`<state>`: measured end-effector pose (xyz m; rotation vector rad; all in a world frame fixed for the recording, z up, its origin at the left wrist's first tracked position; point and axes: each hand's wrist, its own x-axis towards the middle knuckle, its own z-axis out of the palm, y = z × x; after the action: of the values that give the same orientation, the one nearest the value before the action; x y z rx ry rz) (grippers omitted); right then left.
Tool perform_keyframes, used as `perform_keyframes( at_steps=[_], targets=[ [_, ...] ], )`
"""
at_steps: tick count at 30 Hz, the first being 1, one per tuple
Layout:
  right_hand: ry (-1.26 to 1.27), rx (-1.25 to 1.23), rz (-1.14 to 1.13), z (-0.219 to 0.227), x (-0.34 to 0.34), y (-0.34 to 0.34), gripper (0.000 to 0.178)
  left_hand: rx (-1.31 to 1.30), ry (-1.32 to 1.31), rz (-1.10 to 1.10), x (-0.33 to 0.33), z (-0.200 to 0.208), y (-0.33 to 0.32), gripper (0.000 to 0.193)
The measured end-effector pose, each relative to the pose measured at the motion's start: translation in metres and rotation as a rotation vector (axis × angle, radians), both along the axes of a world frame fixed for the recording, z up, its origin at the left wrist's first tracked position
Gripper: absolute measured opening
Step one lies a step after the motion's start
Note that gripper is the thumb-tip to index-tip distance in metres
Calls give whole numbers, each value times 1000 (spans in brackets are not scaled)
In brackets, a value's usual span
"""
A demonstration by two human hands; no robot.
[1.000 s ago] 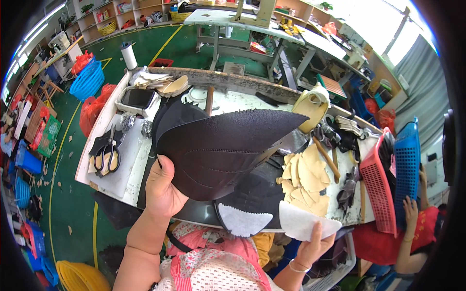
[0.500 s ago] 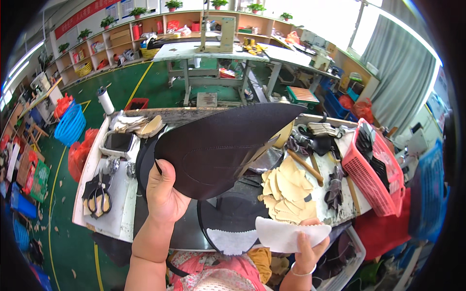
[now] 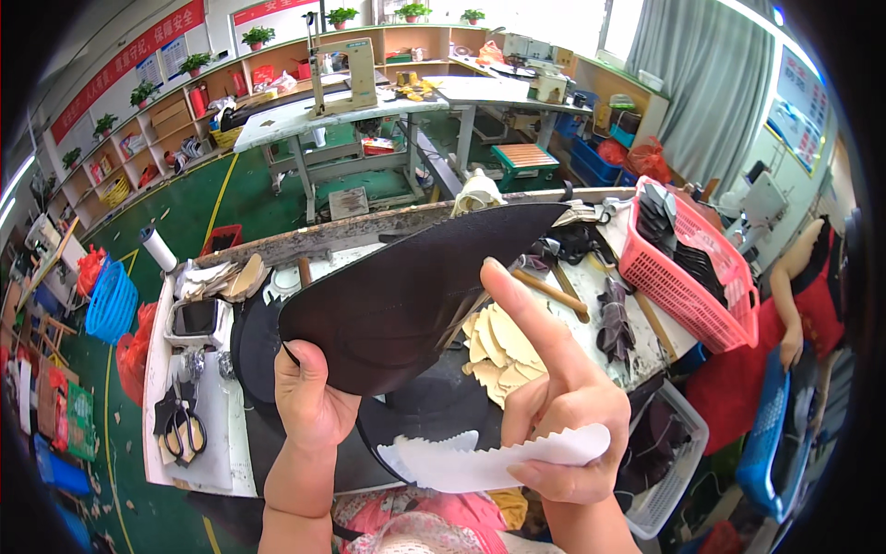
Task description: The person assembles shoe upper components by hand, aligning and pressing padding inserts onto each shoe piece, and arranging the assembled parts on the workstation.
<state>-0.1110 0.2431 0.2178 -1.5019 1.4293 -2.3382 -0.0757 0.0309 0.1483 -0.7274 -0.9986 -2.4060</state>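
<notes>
My left hand (image 3: 316,397) is closed on the lower left edge of a dark brown leather-like cut piece (image 3: 397,286), curved with a pointed far end and a stitched outline, held up over the table. Between thumb and bent fingers, my right hand (image 3: 577,397) grips a white serrated-edged strip (image 3: 512,462). Its index finger stretches toward the dark piece; whether it touches cannot be told. Below lies another dark piece (image 3: 420,425) with a second white serrated strip (image 3: 466,439), partly covered by the one I hold. A pile of cream cut pieces (image 3: 503,346) lies beyond my right hand.
Black-handled scissors (image 3: 185,432) lie at the table's left. A wooden stick (image 3: 551,294) and a pink basket of dark pieces (image 3: 683,268) are at the right, above a grey crate (image 3: 683,462). Another person's hand (image 3: 791,346) is on a blue basket (image 3: 780,443) at far right.
My right hand has risen and come inward with the white strip, its index finger now extended over the dark piece. The view has shifted right, showing another person there.
</notes>
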Motion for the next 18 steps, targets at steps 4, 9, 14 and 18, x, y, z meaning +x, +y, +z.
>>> perform_keyframes(
  at_steps=[4, 9, 14, 18],
  targets=[
    [26, -4, -19, -1, -5, -4, 24, -8, 16, -12, 1, -4, -2, 42],
    [25, 6, -9, 2, -7, -5, 25, -5, -9, -4, 4, -4, -2, 40],
    [8, -3, 13, 1, -9, -14, 26, 70, -49, 63, 7, -4, -3, 40],
    [12, 2, 20, 0, -9, -17, 26, 72, -62, 86, 10, -5, -4, 41]
  ],
)
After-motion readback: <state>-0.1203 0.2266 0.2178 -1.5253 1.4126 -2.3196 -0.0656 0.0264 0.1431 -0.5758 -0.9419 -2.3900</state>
